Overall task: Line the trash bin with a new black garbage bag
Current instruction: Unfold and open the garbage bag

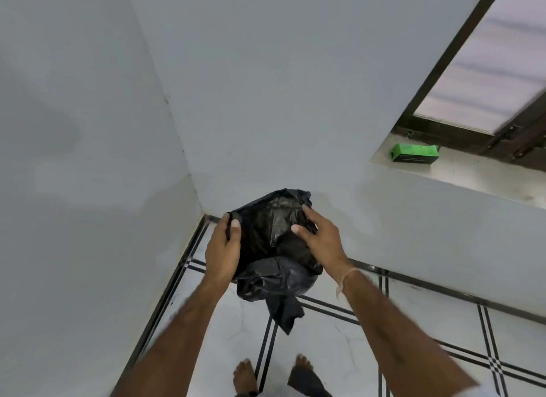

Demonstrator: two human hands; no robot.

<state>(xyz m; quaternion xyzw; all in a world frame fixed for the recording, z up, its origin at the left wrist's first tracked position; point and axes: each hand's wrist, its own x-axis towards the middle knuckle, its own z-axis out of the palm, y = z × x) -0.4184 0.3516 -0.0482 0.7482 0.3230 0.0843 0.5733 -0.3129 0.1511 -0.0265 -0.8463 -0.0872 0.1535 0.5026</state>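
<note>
A black garbage bag (271, 248) hangs in the air in front of me, its mouth spread open toward the wall corner. My left hand (223, 248) pinches the bag's left rim between thumb and fingers. My right hand (320, 240) grips the right rim, fingers spread over the plastic. The bag's bottom dangles crumpled below my hands. No trash bin is visible in this view.
Pale grey walls meet in a corner ahead. The floor (339, 343) is white tile with black lines. A window ledge (472, 175) at the right holds a green box (413, 153). My bare feet (245, 376) stand below, with a dark scrap (307, 382) by the right foot.
</note>
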